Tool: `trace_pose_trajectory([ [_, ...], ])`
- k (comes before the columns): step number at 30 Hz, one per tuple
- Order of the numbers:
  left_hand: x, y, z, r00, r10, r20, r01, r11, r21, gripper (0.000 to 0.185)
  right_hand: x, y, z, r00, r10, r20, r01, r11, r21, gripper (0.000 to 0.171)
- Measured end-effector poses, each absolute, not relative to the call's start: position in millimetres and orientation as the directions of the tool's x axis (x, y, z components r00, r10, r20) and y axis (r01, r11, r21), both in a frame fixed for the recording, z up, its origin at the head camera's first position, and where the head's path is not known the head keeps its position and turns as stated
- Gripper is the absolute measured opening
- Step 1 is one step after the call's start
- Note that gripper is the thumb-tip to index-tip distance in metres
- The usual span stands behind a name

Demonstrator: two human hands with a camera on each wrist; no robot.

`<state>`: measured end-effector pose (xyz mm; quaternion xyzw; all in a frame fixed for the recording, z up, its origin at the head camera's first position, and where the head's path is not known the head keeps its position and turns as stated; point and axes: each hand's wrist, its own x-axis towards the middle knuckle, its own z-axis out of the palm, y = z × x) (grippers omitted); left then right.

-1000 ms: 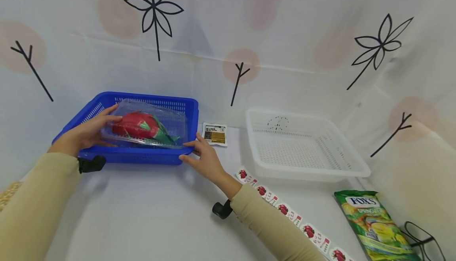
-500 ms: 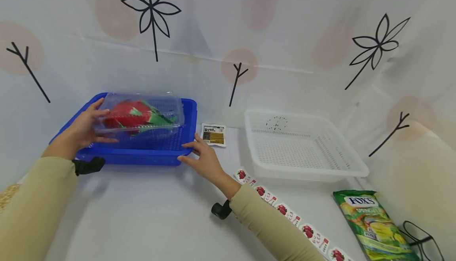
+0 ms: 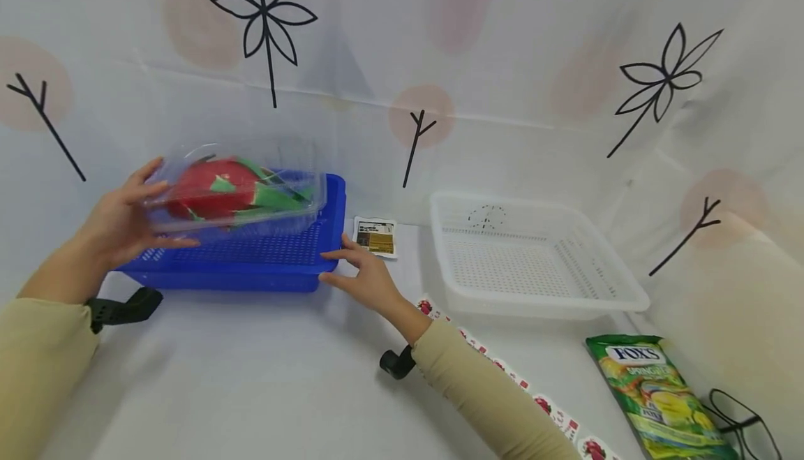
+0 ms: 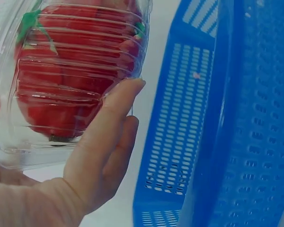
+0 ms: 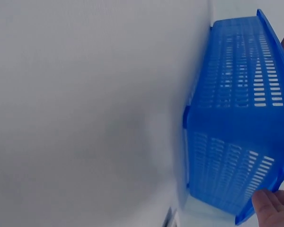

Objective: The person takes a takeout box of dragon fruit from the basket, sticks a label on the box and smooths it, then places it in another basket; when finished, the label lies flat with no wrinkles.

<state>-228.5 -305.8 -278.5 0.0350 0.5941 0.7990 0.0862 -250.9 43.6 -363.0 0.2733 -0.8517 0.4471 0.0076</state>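
Note:
My left hand [image 3: 119, 223] grips a clear plastic clamshell box [image 3: 239, 188] by its left end, thumb under it and fingers along its side. Inside lies a red dragon fruit [image 3: 213, 188] with green scales. The box hangs tilted above the left part of the blue perforated basket [image 3: 251, 275], apart from it. In the left wrist view my left hand's fingers [image 4: 109, 127] lie along the ribbed box [image 4: 71, 80], with the basket [image 4: 236, 142] to the right. My right hand [image 3: 361, 275] rests with straight fingers against the basket's front right corner; one fingertip [image 5: 274, 208] touches the corner [image 5: 236, 142].
A white perforated basket [image 3: 546, 306] stands at the right. A small brown-labelled packet [image 3: 375, 236] lies between the baskets. A strip of red-printed sachets [image 3: 553, 418], a green FOX'S bag [image 3: 659, 397] and black glasses [image 3: 747, 425] lie at the front right.
My left hand has lifted the clamshell box up and leftward out of the blue basket. My right hand has stayed at the basket's corner.

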Motion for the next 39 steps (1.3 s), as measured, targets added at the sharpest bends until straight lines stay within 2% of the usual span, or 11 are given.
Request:
trace_pose_trajectory([
  [10,-179.0,-309.7,-291.2,-0.972,0.215,0.095,0.011,-0.361,0.933,0.053,-265.5,52.2,-354.6,-0.815,-0.535,0.222,-0.517,0.499,-0.695,0.037],
  [16,-153.6,-306.9,-310.5,-0.972,0.191,0.137,0.071,-0.319,0.945,0.056,-272.1,55.3,-351.4,-0.781,-0.584,0.22,-0.552,0.482,-0.68,0.035],
  [21,-137.1,-299.2,-323.7,-0.981,0.169,0.099,0.058,-0.232,0.971,0.057,-280.1,56.9,-350.6,-0.756,-0.612,0.233,-0.577,0.455,-0.678,0.034],
  [26,-127.2,-290.9,-336.6,-0.958,0.271,0.096,0.034,-0.224,0.974,0.056,-287.5,59.8,-348.5,-0.718,-0.65,0.249,-0.608,0.413,-0.678,0.032],
  [32,-114.9,-278.7,-347.9,-0.945,0.327,0.029,-0.017,-0.139,0.99,0.056,-293.9,61.9,-343.9,-0.676,-0.694,0.247,-0.653,0.41,-0.636,0.031],
  [39,-101.8,-257.5,-358.4,-0.87,0.492,0.037,-0.101,-0.25,0.963,0.06,-301.5,65.2,-338.7,-0.622,-0.751,0.222,-0.692,0.394,-0.605,0.028],
])
